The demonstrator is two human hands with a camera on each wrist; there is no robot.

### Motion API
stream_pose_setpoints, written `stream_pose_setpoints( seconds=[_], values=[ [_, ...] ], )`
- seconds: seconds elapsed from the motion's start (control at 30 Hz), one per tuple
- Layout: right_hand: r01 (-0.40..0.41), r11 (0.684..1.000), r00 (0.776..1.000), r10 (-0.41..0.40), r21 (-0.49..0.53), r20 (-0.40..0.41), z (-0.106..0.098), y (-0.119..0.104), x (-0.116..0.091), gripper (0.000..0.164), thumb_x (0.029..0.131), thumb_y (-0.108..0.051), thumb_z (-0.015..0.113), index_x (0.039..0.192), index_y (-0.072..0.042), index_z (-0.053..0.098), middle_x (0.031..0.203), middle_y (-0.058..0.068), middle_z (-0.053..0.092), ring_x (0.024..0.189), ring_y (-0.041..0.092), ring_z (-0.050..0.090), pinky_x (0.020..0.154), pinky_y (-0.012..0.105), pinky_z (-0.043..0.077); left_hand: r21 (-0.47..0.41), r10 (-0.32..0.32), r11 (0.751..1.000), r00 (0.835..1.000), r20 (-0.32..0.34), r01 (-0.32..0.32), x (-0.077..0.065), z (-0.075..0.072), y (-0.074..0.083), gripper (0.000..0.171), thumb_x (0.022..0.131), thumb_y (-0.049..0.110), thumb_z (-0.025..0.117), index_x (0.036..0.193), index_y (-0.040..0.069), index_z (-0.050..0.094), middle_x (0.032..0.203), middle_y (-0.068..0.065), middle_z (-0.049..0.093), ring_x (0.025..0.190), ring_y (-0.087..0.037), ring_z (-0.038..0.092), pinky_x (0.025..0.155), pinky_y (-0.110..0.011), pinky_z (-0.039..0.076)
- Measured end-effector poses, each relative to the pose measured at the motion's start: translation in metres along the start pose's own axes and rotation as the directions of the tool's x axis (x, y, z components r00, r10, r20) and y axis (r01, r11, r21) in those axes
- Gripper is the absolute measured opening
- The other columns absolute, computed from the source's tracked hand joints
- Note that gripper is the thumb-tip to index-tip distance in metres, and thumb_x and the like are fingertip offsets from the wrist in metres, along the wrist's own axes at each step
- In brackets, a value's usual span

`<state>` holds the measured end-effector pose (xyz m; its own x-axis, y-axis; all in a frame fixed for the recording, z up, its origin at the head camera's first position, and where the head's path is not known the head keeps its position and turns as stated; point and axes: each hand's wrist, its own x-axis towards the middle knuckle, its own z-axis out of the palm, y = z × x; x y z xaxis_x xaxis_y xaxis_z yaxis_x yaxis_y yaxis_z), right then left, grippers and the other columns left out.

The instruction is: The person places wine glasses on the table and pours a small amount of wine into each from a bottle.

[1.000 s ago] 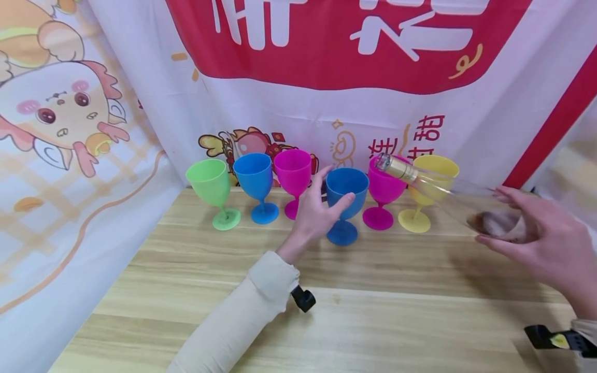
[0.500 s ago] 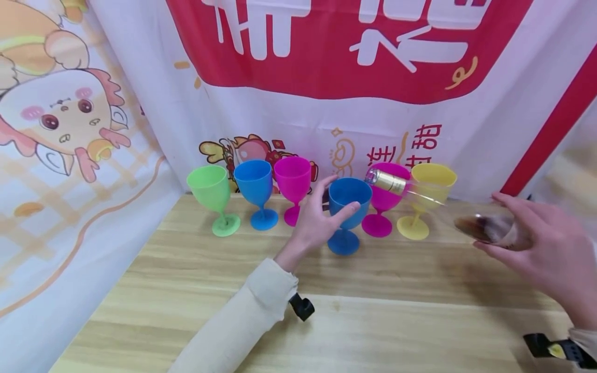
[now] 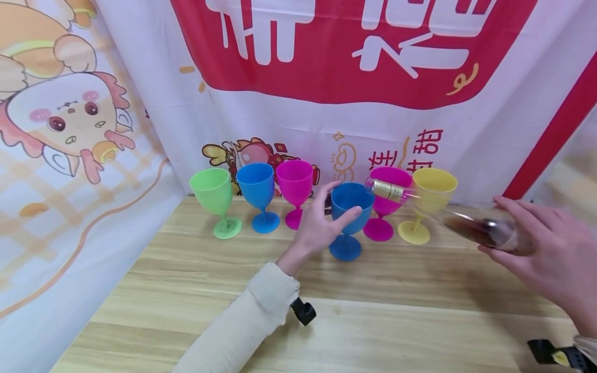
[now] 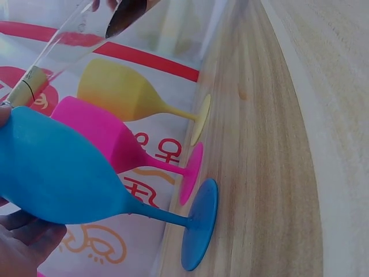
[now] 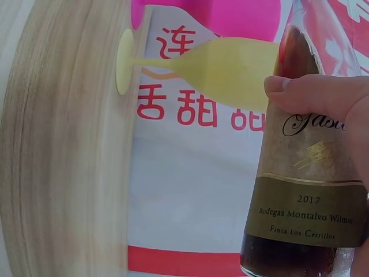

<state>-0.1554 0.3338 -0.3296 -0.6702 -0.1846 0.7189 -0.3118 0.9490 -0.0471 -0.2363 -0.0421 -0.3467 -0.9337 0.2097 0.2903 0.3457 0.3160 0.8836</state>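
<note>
My left hand (image 3: pixel 319 223) holds the bowl of a blue goblet (image 3: pixel 351 207), which stands upright on the table with its foot on the wood. In my right hand (image 3: pixel 550 254) is a clear glass wine bottle (image 5: pixel 305 190), gripped round its labelled body and tipped to the left. Dark liquid lies along the bottle's lower side. The bottle's mouth is at the right rim of the blue goblet; whether any liquid runs out cannot be seen. Behind the bottle's neck stand a magenta goblet (image 3: pixel 380 207) and a yellow goblet (image 3: pixel 434 191).
Left of my left hand stand a green goblet (image 3: pixel 212 191), a second blue goblet (image 3: pixel 256 189) and a second magenta goblet (image 3: pixel 296 184), all upright. A printed cloth (image 3: pixel 289 119) hangs right behind the row. The wooden table (image 3: pixel 373 321) spreads out in front.
The bottle has come down and left, its mouth moving from above the magenta goblet to the blue goblet's rim. Liquid inside has shifted toward the neck. My left hand keeps its hold.
</note>
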Motion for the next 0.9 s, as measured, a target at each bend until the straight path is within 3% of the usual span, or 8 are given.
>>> stream_pose_setpoints(
  seconds=[0.13, 0.33, 0.6, 0.63, 0.7, 0.73, 0.83, 0.9],
  values=[
    [-0.006, 1.000, 1.000, 0.006, -0.008, 0.016, -0.002, -0.001, 0.000, 0.118, 0.079, -0.100, 0.019, 0.150, -0.015, 0.059, 0.135, 0.031, 0.061, 0.118, 0.052, 0.052, 0.095, 0.071, 0.045, 0.000, -0.007, 1.000, 1.000, 0.005, 0.007, -0.002, -0.001, 0.000, 0.079, 0.095, 0.051, 0.074, 0.162, 0.031, 0.036, 0.162, -0.005, 0.048, 0.143, -0.032, 0.055, 0.109, -0.058, 0.055],
    [0.039, 0.999, 0.999, -0.039, 0.008, -0.003, -0.002, 0.001, 0.000, 0.113, 0.085, -0.097, 0.017, 0.153, -0.015, 0.055, 0.137, 0.031, 0.057, 0.124, 0.051, 0.046, 0.124, 0.067, 0.032, -0.007, -0.025, 1.000, 0.999, 0.027, 0.026, -0.001, 0.000, 0.002, 0.079, 0.096, 0.052, 0.072, 0.163, 0.032, 0.034, 0.162, -0.004, 0.049, 0.144, -0.032, 0.054, 0.109, -0.057, 0.056],
    [0.065, 0.998, 0.998, -0.065, 0.000, 0.013, -0.008, 0.000, -0.002, 0.111, 0.087, -0.094, 0.015, 0.157, -0.016, 0.051, 0.139, 0.031, 0.054, 0.128, 0.050, 0.042, 0.132, 0.059, 0.023, 0.000, -0.035, 0.999, 0.999, 0.031, 0.035, -0.003, 0.002, 0.002, 0.078, 0.097, 0.052, 0.072, 0.162, 0.032, 0.035, 0.163, -0.006, 0.048, 0.145, -0.034, 0.054, 0.110, -0.058, 0.055],
    [0.067, 0.998, 0.997, -0.066, -0.008, 0.025, -0.010, 0.000, -0.002, 0.103, 0.090, -0.088, 0.021, 0.158, -0.016, 0.050, 0.141, 0.031, 0.053, 0.129, 0.050, 0.041, 0.133, 0.058, 0.022, -0.001, -0.035, 0.999, 0.999, 0.028, 0.035, -0.003, 0.002, 0.002, 0.078, 0.096, 0.052, 0.072, 0.162, 0.033, 0.035, 0.163, -0.006, 0.048, 0.145, -0.034, 0.054, 0.110, -0.058, 0.055],
    [0.063, 0.998, 0.997, -0.061, -0.028, 0.049, -0.012, -0.001, -0.002, 0.082, 0.096, -0.067, 0.058, 0.159, -0.016, 0.047, 0.143, 0.031, 0.051, 0.130, 0.050, 0.040, 0.134, 0.058, 0.020, 0.000, -0.037, 0.999, 0.999, 0.024, 0.037, -0.003, 0.002, 0.002, 0.078, 0.096, 0.053, 0.072, 0.162, 0.033, 0.035, 0.163, -0.006, 0.048, 0.144, -0.034, 0.054, 0.110, -0.058, 0.055],
    [0.061, 0.997, 0.997, -0.059, -0.039, 0.056, -0.014, -0.002, -0.001, 0.081, 0.092, -0.052, 0.074, 0.159, -0.015, 0.047, 0.144, 0.031, 0.050, 0.131, 0.050, 0.039, 0.134, 0.058, 0.020, 0.002, -0.038, 0.999, 0.999, 0.021, 0.038, -0.003, 0.002, 0.003, 0.078, 0.096, 0.053, 0.072, 0.162, 0.034, 0.035, 0.163, -0.006, 0.048, 0.144, -0.034, 0.054, 0.109, -0.058, 0.055],
    [0.060, 0.996, 0.996, -0.056, -0.064, 0.069, -0.016, -0.005, 0.000, 0.119, 0.053, -0.006, 0.102, 0.159, -0.014, 0.047, 0.145, 0.031, 0.049, 0.132, 0.050, 0.039, 0.134, 0.059, 0.019, -0.001, -0.037, 0.999, 0.999, 0.016, 0.037, -0.004, 0.002, 0.003, 0.078, 0.096, 0.053, 0.072, 0.162, 0.033, 0.035, 0.164, -0.006, 0.048, 0.145, -0.035, 0.054, 0.111, -0.059, 0.054],
    [0.061, 0.995, 0.996, -0.056, -0.076, 0.065, -0.017, -0.006, 0.001, 0.127, 0.045, 0.000, 0.102, 0.158, -0.014, 0.047, 0.145, 0.031, 0.049, 0.132, 0.050, 0.038, 0.134, 0.058, 0.020, 0.000, -0.034, 0.999, 0.999, 0.015, 0.034, -0.004, 0.003, 0.003, 0.078, 0.097, 0.052, 0.071, 0.162, 0.033, 0.034, 0.164, -0.007, 0.048, 0.145, -0.035, 0.053, 0.111, -0.060, 0.054]
  ],
)
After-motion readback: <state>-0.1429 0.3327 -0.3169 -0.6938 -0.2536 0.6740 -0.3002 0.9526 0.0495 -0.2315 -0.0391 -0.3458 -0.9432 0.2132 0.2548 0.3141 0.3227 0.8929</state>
